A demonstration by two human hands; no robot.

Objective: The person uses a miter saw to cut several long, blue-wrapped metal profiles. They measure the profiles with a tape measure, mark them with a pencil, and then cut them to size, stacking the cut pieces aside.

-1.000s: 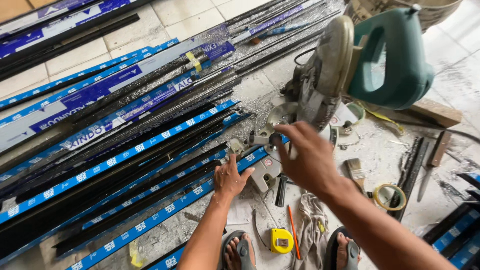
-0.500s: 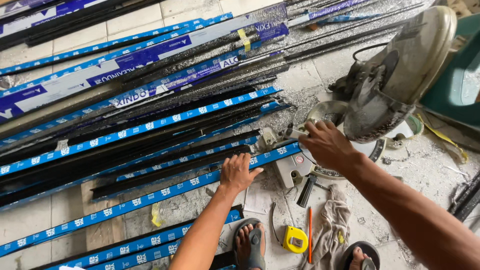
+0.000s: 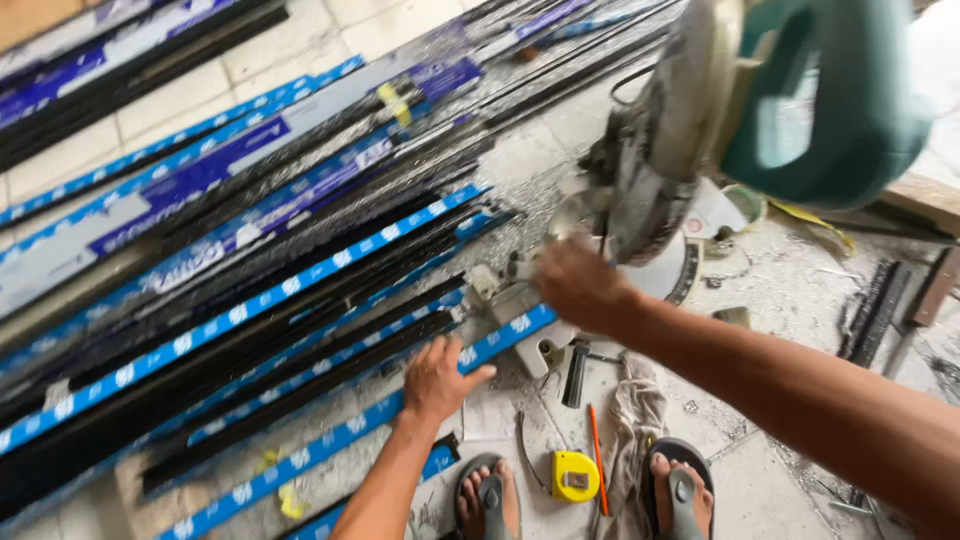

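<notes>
— So, where are the hands?

— Left hand [image 3: 436,378] lies flat, fingers spread, pressing on a blue-taped bar [image 3: 350,425] that runs along the floor from seven o'clock up toward the saw [image 3: 700,150]. Right hand [image 3: 578,285] is at the saw's base [image 3: 670,275], about one o'clock from the left; it's blurred, so I cannot tell whether it grips anything.

— And the bar's end?

— It reaches the saw's base, just beside the right hand.

— What else lies around?

— More bars [image 3: 230,250] stacked at ten o'clock. A yellow tape measure [image 3: 574,476] at five o'clock between two sandalled feet, an orange pencil [image 3: 597,457] just beside it, and a rag [image 3: 640,410].
</notes>
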